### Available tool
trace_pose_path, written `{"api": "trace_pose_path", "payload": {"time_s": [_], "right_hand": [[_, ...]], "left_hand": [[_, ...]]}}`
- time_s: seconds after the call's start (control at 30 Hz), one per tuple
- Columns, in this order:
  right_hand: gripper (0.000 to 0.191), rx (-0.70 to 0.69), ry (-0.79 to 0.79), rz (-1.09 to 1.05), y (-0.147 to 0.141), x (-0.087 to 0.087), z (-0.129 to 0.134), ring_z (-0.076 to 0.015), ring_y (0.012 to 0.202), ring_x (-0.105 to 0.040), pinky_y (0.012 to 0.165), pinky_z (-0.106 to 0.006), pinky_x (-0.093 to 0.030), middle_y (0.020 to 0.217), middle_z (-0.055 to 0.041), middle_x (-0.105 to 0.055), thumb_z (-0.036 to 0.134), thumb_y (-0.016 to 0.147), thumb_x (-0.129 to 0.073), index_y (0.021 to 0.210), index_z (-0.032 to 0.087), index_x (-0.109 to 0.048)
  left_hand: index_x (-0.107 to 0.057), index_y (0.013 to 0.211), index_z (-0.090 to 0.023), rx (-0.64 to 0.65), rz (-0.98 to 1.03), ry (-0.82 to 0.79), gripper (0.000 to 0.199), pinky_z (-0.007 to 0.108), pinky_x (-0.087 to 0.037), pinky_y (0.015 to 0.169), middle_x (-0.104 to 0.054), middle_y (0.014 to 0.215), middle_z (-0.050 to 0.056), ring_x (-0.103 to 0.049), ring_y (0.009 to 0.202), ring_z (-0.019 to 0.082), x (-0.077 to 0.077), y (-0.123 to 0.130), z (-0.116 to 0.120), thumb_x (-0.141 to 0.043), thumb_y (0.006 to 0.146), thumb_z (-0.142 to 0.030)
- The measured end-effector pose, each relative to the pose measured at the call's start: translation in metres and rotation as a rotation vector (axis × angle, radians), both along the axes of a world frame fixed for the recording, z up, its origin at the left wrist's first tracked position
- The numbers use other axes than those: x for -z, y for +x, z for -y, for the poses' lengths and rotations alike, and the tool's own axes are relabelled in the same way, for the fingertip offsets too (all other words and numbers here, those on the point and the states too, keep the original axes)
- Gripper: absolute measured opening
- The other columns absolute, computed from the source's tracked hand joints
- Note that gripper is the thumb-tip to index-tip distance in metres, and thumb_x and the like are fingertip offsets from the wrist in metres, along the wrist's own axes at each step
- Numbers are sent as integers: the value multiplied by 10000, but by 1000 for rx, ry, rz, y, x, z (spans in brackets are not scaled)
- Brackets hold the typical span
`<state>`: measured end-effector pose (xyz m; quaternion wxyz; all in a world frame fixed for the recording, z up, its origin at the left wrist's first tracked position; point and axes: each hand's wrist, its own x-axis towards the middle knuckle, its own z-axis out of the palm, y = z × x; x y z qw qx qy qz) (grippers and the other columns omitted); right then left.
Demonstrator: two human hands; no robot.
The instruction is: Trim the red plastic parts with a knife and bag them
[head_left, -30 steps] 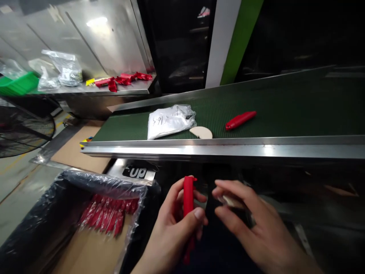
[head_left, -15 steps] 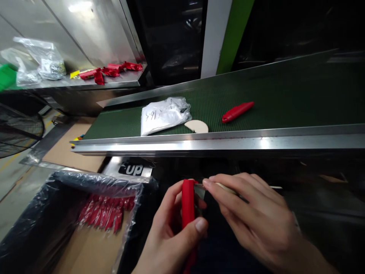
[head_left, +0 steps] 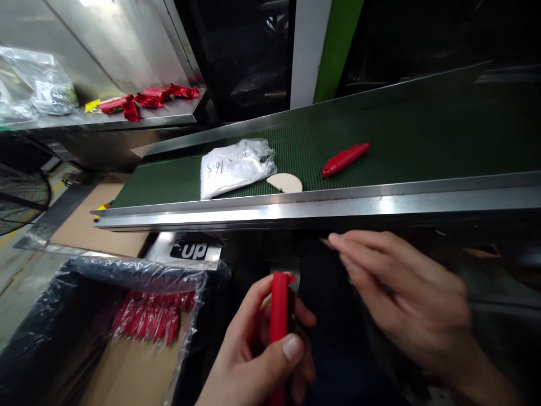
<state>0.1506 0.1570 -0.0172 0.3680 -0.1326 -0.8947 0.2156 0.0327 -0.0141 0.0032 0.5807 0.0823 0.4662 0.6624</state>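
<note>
My left hand [head_left: 262,349] is closed round a red plastic handle-shaped piece [head_left: 279,307], held nearly upright below the conveyor's edge, thumb along its near side. A small ragged red bit sticks out at its top right. To the right and higher, apart from the piece, my right hand [head_left: 406,293] pinches a slim thin-bladed tool [head_left: 326,242]; only its dark tip shows past the fingertips, and the rest is hidden by the hand. On the conveyor belt [head_left: 177,183] ahead lies a similar red piece [head_left: 346,159].
A white plastic bag [head_left: 236,169] with handwriting and a cream half-round piece [head_left: 286,182] lie on the belt. At lower left, a lined bin [head_left: 131,380] contains several wrapped red pieces [head_left: 147,318]. Red parts [head_left: 147,100] rest on a metal shelf; a fan [head_left: 21,192] stands left.
My right hand has moved up and right, drawing the tool away from the red piece. My left hand still grips the piece. The view has shifted slightly, with the belt items sitting further left.
</note>
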Motion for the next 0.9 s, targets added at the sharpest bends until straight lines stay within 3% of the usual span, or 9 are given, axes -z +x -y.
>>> {"api": "trace_pose_path", "payload": {"time_s": [0.17, 0.27, 0.5, 0.9], "right_hand": [[403, -105, -69, -8, 0, -1, 19, -168, 1018, -641, 854, -325, -535, 1114, -73, -675, 0, 868, -551, 1225, 170, -633], [400, -117, -88, 12, -1, -1, 25, -160, 1047, -635, 941, -333, -511, 1143, -72, -666, 3, 875, -543, 1233, 159, -629], [361, -130, -87, 0, -2, -4, 26, -154, 991, -652, 828, -292, -548, 1080, -73, -691, 24, 887, -540, 1201, 162, -653], [368, -141, -27, 2, 0, 0, 25, -161, 971, -644, 833, -330, -534, 1075, -78, -691, 26, 891, -543, 1222, 157, -634]], "left_hand": [[-481, 1326, -333, 23, 155, 65, 533, 161, -507, 491, -609, 1046, 38, -617, 632, 105, 4, -1, 0, -731, 854, -325], [-489, 1321, -335, 27, 204, 98, 520, 151, -516, 500, -616, 1025, 26, -624, 636, 98, 6, -1, 0, -729, 859, -323], [-491, 1334, -334, 27, 249, 140, 510, 146, -513, 515, -634, 1019, 28, -641, 643, 97, 8, 0, 1, -715, 875, -312], [-525, 1310, -307, 38, 248, 128, 470, 147, -493, 499, -625, 997, 38, -624, 612, 92, 6, -1, 1, -708, 876, -310]]}}
